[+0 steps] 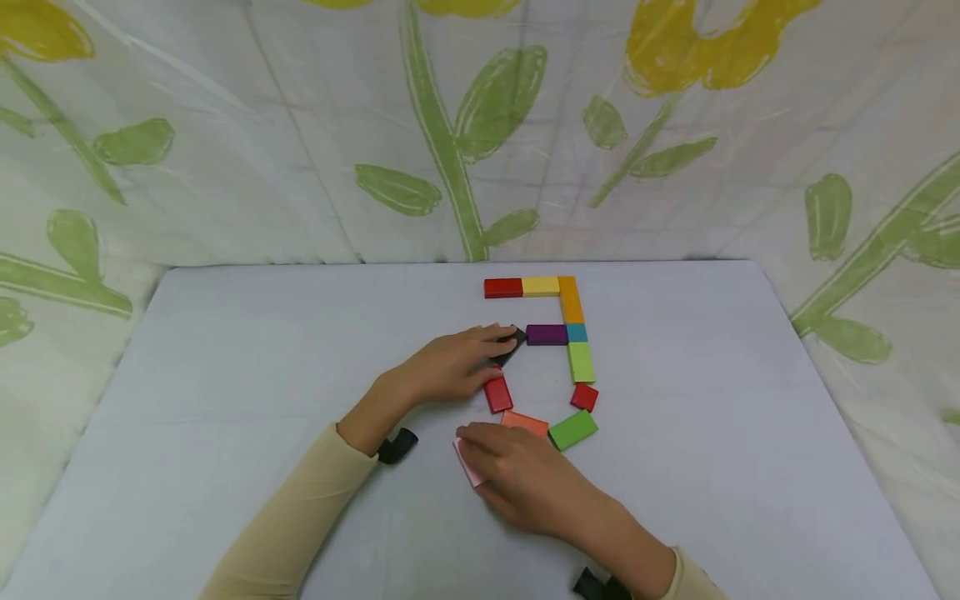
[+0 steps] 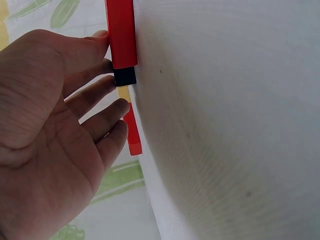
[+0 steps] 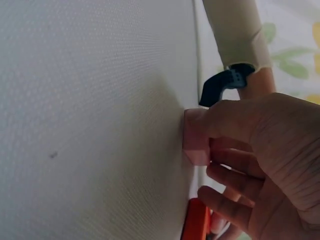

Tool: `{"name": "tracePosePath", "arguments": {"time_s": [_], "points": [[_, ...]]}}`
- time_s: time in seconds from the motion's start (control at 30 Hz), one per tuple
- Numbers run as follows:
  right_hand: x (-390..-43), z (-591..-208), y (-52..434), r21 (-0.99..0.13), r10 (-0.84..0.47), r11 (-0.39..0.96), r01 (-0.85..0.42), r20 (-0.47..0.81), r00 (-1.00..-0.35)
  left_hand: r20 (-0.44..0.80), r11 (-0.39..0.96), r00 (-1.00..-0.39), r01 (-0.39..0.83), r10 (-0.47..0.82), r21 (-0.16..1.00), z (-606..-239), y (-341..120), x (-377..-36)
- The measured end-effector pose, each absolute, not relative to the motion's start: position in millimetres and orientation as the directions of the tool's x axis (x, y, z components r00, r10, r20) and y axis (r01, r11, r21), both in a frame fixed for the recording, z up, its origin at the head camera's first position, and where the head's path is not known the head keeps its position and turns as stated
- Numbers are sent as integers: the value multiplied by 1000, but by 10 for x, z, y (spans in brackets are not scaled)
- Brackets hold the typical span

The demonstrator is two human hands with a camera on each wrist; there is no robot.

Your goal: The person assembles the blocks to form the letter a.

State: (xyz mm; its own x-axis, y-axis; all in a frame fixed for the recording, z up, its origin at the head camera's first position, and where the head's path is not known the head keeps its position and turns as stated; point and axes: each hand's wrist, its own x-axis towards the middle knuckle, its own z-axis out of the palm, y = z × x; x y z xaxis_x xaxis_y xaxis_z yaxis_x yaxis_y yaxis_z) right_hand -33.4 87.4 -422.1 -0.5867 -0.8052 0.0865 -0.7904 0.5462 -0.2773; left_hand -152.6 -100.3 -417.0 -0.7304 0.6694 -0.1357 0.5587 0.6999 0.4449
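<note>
My left hand (image 1: 450,364) lies over a black block (image 1: 508,353), its fingertips touching it and its thumb against a red block (image 1: 498,397) just below. In the left wrist view the fingers reach loosely to the black block (image 2: 125,76), while the thumb rests by the red block (image 2: 122,37). Nearer the front, my right hand (image 1: 528,479) pinches a pink block (image 1: 467,462) between thumb and fingers, left of an orange block (image 1: 525,422) that it partly covers. The right wrist view shows the pink block (image 3: 196,137) standing on the white surface.
Coloured blocks form a figure on the white table (image 1: 712,417): a red block (image 1: 502,288), yellow block (image 1: 540,287) and orange block (image 1: 570,300) at top, then a purple block (image 1: 547,335), blue block (image 1: 576,332) and several more down the right. Behind hangs a flowered cloth (image 1: 300,125).
</note>
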Motion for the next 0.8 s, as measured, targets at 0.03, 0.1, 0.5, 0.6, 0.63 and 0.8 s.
{"name": "tracePosePath", "arguments": {"time_s": [0.03, 0.1, 0.5, 0.6, 0.63, 0.8], "points": [[-332, -4220, 877, -275, -809, 541, -795, 90, -581, -135, 700, -731, 557, 669, 447, -4172, -1001, -1527], [-323, -4215, 883, -273, -812, 538, -797, 84, -577, -135, 698, -732, 554, 668, 453, -4172, -999, -1528], [-222, -4213, 886, -277, -772, 594, -756, 70, -632, -139, 705, -733, 557, 666, 438, -4167, -991, -1527], [-202, -4219, 864, -318, -754, 604, -730, 68, -653, -141, 710, -738, 552, 660, 437, -4162, -990, -1525], [-197, -4219, 861, -333, -749, 607, -722, 65, -659, -142, 712, -739, 550, 658, 437, -4162, -990, -1526], [-189, -4204, 893, -377, -729, 620, -688, 46, -683, -149, 711, -737, 548, 659, 440, -4178, -989, -1532]]}}
